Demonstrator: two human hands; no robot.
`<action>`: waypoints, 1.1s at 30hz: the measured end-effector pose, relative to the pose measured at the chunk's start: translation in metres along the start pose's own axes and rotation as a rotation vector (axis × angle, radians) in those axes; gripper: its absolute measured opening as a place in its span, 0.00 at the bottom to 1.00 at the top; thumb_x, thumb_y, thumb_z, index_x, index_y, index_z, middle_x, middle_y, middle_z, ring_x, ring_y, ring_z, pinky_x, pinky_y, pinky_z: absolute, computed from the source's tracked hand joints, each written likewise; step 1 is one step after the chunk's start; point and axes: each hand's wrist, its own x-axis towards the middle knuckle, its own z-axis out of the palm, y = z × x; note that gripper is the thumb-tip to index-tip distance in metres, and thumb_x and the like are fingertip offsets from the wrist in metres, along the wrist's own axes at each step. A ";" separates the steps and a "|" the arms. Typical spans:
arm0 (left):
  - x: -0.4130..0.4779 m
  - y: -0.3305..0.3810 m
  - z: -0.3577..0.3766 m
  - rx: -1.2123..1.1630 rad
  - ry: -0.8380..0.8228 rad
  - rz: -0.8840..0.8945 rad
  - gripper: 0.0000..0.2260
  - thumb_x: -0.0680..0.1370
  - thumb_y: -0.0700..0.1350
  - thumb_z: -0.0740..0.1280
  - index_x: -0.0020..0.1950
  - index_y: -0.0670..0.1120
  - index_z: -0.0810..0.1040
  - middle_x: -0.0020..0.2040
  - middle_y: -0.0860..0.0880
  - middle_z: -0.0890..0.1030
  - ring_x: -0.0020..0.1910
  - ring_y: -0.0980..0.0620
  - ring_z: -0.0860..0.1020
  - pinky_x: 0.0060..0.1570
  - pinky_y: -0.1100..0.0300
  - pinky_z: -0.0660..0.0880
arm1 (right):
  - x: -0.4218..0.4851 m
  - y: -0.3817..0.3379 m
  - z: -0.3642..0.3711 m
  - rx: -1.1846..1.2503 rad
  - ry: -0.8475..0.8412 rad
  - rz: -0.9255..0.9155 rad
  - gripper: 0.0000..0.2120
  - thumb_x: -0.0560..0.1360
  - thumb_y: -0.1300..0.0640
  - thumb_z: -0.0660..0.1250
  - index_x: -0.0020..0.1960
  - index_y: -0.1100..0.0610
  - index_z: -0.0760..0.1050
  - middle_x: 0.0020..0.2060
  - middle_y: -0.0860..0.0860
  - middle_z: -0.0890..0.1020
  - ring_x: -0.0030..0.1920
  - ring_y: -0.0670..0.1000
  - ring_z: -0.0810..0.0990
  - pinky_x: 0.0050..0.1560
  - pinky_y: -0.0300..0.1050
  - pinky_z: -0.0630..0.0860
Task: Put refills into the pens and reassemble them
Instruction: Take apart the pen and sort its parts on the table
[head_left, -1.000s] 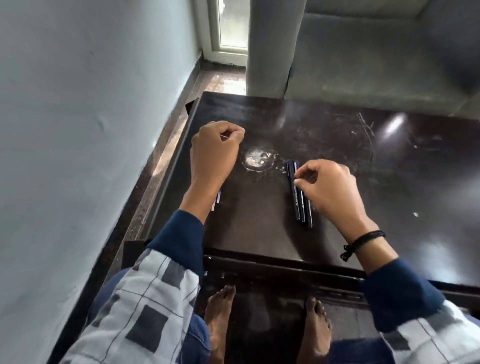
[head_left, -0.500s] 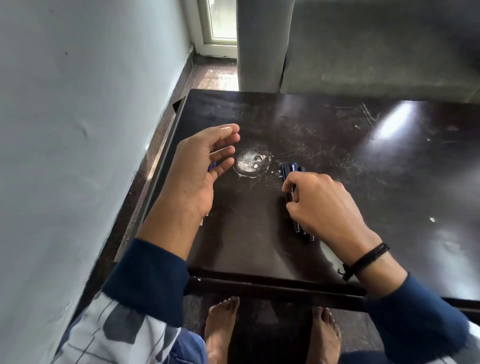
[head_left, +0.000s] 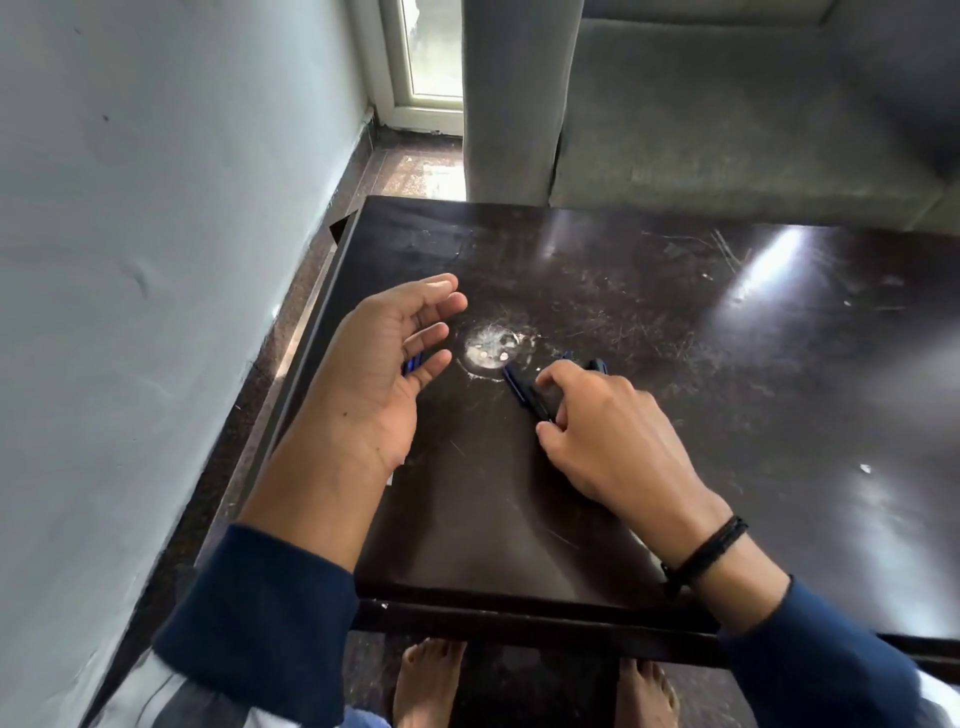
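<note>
Hovering over the left part of the dark table (head_left: 727, 395), your left hand (head_left: 379, 379) is turned on its edge with the palm facing right. Its fingers are loosely spread, slightly bent, and hold nothing. A small blue piece (head_left: 412, 365) shows just behind those fingers, low by the tabletop; you cannot tell whether it touches them. Your forearm comes in from the near left edge, in a dark blue sleeve (head_left: 260, 597).

Your right hand (head_left: 608, 441) lies knuckles up, just right of the white scuff mark (head_left: 491, 348). Its fingers are curled down over the pens (head_left: 519, 384), with thumb and forefinger pinching the nearest one. A black band (head_left: 711, 545) sits on that wrist.

The pens lie on the table under that hand, dark blue and close together. The nearest one runs on a slant, its free end pointing up and left toward the scuff mark and its other end hidden beneath your palm. Another tip pokes out past your knuckles on the far side.
</note>
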 end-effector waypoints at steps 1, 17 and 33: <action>0.000 0.000 0.000 0.003 0.009 0.000 0.08 0.75 0.47 0.70 0.53 0.50 0.84 0.52 0.51 0.87 0.60 0.51 0.78 0.57 0.56 0.74 | 0.001 0.000 0.000 0.035 0.006 0.020 0.17 0.76 0.53 0.68 0.64 0.49 0.75 0.47 0.46 0.83 0.50 0.56 0.81 0.50 0.50 0.77; -0.007 -0.012 0.014 0.262 -0.185 0.119 0.09 0.78 0.34 0.69 0.57 0.40 0.82 0.46 0.44 0.86 0.43 0.53 0.85 0.44 0.59 0.83 | 0.005 -0.007 -0.010 1.105 -0.071 0.154 0.02 0.80 0.59 0.68 0.48 0.56 0.80 0.32 0.51 0.82 0.27 0.47 0.72 0.25 0.37 0.66; -0.005 -0.015 0.011 0.229 -0.142 0.160 0.11 0.78 0.31 0.67 0.58 0.40 0.82 0.42 0.45 0.85 0.41 0.53 0.86 0.40 0.61 0.82 | 0.004 -0.008 0.023 0.651 0.214 -0.038 0.02 0.81 0.49 0.66 0.51 0.45 0.76 0.23 0.47 0.70 0.23 0.47 0.65 0.30 0.41 0.61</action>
